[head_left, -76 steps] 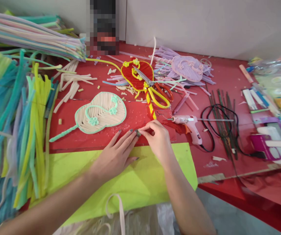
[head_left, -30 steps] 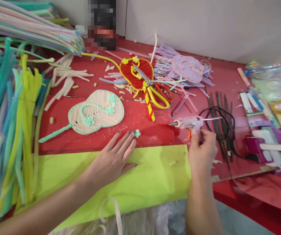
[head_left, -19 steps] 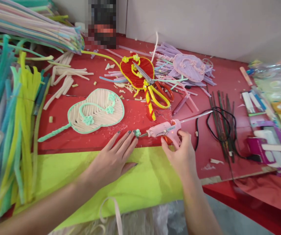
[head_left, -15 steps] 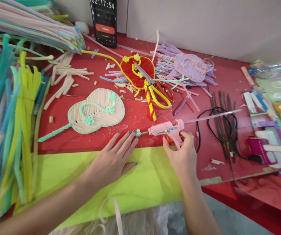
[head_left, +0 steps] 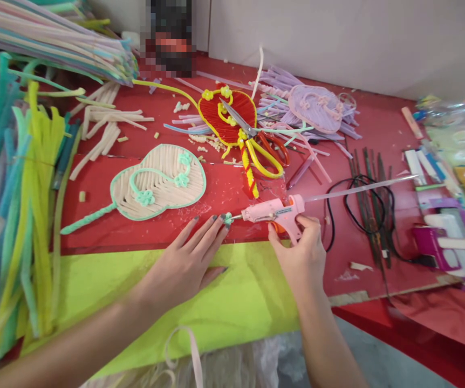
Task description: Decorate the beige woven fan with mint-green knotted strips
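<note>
My left hand (head_left: 190, 258) lies flat, fingers stretched out, its fingertips touching a small mint-green flower (head_left: 227, 218) on the red table. In my right hand (head_left: 303, 253) is a pink glue gun (head_left: 271, 210), gripped by its handle. Its metal nozzle points left and reaches the flower or stops right beside it. A clear glue stick (head_left: 362, 187) juts from the gun's back. Above my left hand rests a cream fan-shaped piece (head_left: 159, 183) with a mint edge, mint flowers and a twisted mint handle.
Scissors (head_left: 252, 137) lie on a red and yellow fan-shaped piece (head_left: 212, 116). Behind is a lilac piece (head_left: 315, 108) on cut stems. Bundled pipe cleaners (head_left: 40, 205) fill the left. A black cable (head_left: 343, 210) crosses dark sticks at right. Yellow-green sheet (head_left: 135, 302) covers the front.
The glue gun has shifted slightly left, and the glue stick behind it now extends farther right and tilts up a little more. My left hand stays put at the flower.
</note>
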